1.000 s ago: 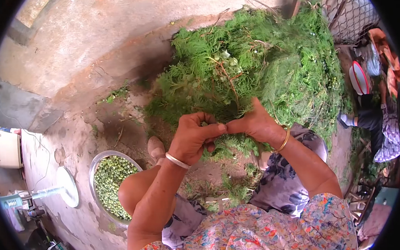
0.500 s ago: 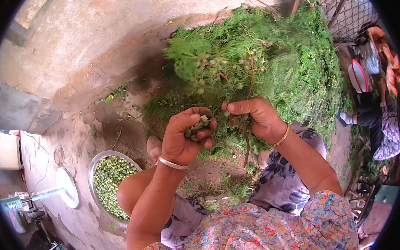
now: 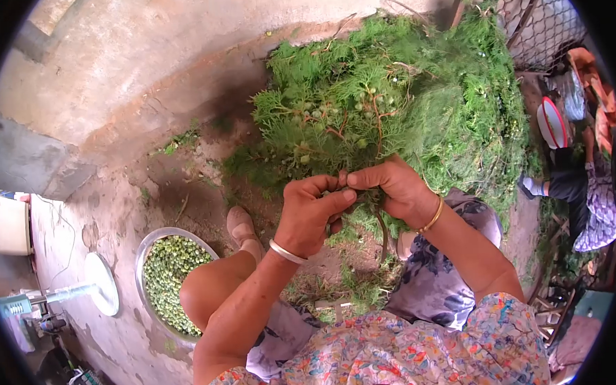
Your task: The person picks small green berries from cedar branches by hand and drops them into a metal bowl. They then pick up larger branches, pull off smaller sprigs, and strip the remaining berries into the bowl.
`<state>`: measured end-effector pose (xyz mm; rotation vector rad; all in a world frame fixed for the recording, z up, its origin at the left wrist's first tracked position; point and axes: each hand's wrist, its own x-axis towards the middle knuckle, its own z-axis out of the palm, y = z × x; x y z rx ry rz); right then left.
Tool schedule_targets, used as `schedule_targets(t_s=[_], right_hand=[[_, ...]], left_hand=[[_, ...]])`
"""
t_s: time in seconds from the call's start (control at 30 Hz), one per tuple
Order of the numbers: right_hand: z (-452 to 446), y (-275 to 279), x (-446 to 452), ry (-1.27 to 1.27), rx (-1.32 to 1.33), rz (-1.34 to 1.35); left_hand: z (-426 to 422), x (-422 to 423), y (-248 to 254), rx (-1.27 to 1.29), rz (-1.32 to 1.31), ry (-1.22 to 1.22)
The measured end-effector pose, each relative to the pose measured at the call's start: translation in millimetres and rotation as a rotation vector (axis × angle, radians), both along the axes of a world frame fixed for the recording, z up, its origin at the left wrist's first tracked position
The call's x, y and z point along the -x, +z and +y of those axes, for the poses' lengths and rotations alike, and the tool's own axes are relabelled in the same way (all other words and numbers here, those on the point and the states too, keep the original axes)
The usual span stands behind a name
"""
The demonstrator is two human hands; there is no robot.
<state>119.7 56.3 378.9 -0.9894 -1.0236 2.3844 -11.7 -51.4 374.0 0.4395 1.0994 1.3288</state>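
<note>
Beyond the right hand [image 3: 401,191], its grip pinching the stem [image 3: 382,230], the leafy branch [image 3: 378,122] stretched far; alongside, the left hand [image 3: 308,217] was curled closed, contents hidden.

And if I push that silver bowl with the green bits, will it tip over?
The bowl probably won't tip easily: it looks wide and sits on the floor. It's likely heavy, holding so many green bits. Those look small and roundish, so spilled ones might roll.

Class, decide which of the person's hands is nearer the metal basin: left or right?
Left. The left hand is above and right of the metal basin in the picture; the right hand is beyond the left one, farther from the basin.
</note>
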Motion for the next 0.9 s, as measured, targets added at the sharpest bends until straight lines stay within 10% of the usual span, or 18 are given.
schedule_targets(t_s=[0.9], right_hand=[[-165, 46, -44, 0.005, -0.502, -0.001]], left_hand=[[-159, -34, 57, -0.088, -0.198, 0.086]])
